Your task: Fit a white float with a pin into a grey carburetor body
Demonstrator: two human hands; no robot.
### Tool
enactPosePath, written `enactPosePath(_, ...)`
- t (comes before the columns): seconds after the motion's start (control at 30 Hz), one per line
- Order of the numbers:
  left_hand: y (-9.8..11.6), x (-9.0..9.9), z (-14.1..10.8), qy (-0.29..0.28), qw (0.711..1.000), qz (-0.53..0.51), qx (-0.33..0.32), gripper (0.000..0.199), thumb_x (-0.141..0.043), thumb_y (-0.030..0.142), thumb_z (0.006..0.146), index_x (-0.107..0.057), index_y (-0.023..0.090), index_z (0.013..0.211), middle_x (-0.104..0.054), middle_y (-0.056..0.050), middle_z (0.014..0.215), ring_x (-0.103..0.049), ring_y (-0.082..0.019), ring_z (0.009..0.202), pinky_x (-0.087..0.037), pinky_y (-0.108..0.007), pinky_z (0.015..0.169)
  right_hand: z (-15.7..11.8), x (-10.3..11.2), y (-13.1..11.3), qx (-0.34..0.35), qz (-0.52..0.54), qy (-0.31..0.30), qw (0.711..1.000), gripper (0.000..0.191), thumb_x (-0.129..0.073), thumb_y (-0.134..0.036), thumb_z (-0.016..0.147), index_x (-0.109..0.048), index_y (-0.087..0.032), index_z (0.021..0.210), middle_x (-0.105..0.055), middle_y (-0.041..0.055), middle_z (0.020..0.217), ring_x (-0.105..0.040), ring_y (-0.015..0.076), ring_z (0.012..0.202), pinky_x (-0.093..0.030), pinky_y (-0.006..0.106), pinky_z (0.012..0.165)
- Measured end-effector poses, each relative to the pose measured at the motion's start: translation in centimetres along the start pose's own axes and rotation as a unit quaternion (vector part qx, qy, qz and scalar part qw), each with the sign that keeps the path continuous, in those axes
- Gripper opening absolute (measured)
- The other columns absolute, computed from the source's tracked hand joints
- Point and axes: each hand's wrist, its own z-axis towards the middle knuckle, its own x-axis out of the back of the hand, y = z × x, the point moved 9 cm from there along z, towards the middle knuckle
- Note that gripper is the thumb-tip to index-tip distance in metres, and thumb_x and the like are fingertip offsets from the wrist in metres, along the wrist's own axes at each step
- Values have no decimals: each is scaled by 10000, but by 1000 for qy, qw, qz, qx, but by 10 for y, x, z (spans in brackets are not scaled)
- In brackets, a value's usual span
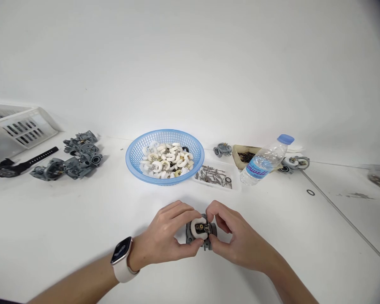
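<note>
A grey metal carburetor stands on the white table in front of me, with a white U-shaped float set in its upper side. My left hand grips the float and the carburetor's left side between thumb and fingers. On the other side, my right hand pinches at the carburetor's right edge, near the small metal hinge part by the float's open ends. Whether a small pin sits between the right fingertips cannot be made out. Brass pieces show inside the float's curve.
Behind my hands is a blue basket of white floats. Right of it are a tray of metal pins, a water bottle, a small bin and a rubber ring. Several carburetors, a black watch and a white crate lie left.
</note>
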Motion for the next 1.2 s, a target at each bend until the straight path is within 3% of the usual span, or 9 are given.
enactPosePath(1.2,2,1,-2,9,1000,20,-14,398,-753,180,820,-606,214,1188,-719,-53,986,-649,-203,833,-549,-342,744,-1,0,-4,22,-11,1,1000,298,-553,-16,813,-471,-272,942,-506,-51,894,-400,133,689,-348,265,614)
